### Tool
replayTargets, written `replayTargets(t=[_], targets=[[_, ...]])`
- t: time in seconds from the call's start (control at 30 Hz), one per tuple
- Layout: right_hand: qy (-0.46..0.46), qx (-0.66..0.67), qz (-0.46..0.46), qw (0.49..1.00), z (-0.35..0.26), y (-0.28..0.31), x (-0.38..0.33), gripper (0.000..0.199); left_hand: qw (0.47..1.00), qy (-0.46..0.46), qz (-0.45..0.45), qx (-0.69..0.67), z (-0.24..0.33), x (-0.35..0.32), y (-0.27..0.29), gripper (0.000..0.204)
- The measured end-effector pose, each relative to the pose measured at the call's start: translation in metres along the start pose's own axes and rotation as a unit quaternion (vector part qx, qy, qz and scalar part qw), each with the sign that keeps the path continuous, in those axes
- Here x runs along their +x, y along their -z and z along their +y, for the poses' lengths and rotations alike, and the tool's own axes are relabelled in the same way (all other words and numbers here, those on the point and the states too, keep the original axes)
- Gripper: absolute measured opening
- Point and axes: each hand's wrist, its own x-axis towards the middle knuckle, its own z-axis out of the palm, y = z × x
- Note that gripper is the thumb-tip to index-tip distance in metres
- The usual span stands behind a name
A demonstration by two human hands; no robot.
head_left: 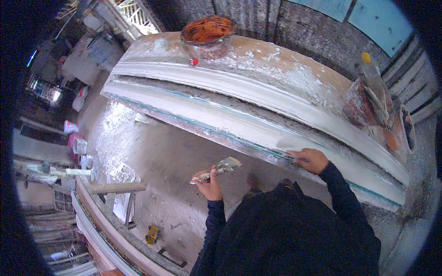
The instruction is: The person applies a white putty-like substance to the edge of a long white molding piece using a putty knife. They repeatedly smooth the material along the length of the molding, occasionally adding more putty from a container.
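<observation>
Garment (294,230), tool (228,164) clear of moulding edge (221,133)

Right grip (313,161) — fingertips (297,155) too blurred to tell

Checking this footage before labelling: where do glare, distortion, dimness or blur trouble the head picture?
All in the head view: the near white moulding looks bowed, likely by the fisheye, and the corners fall to black; the latticed opening at top is overexposed; the dark clothing loses detail; softness leaves the left hand with a caked tool hard to identify.
</observation>
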Motion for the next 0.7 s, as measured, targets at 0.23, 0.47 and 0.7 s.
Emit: replayTargets(t=[0.23,0.47,0.7], targets=[[-0.103,-0.038,-0.029,0.994,0.038,0.009,-0.090,0.033,0.998,0.026,-0.057,-0.010,-0.013,-0.004,-0.016,0.033],[-0.059,-0.081,0.007,0.995,0.038,0.000,-0.075,0.031,0.998,0.020,-0.065,0.003,0.005,-0.029,-0.041,0.033],[0.017,-0.063,-0.021,0.998,0.030,-0.008,-0.028,0.036,0.998,-0.037,-0.038,0.032,-0.004,-0.040,-0.026,0.032]])
